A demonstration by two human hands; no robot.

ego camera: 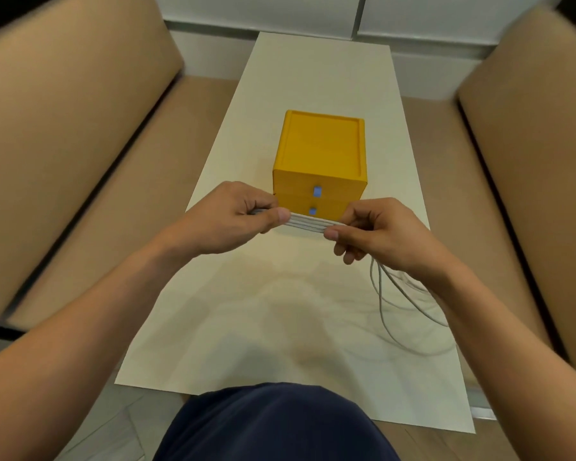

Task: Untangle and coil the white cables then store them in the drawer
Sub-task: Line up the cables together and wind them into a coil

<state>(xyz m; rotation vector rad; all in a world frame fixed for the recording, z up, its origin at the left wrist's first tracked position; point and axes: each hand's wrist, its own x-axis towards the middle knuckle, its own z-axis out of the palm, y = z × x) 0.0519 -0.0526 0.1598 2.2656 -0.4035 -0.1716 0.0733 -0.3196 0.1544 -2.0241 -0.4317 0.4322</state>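
Pinching white cables (308, 225) taut, left hand (236, 221) and right hand (384, 232) hover before one two-drawer box (320, 151)

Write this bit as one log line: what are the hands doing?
step: coiling | left hand: pinches cables | right hand: pinches cables, slack hangs | drawers: shut

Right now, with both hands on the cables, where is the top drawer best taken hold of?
Pinch the small blue tab centred on the top drawer front, coming from the person's side. It is the only feature on that flat, closed front; the yellow box shows no other hold.
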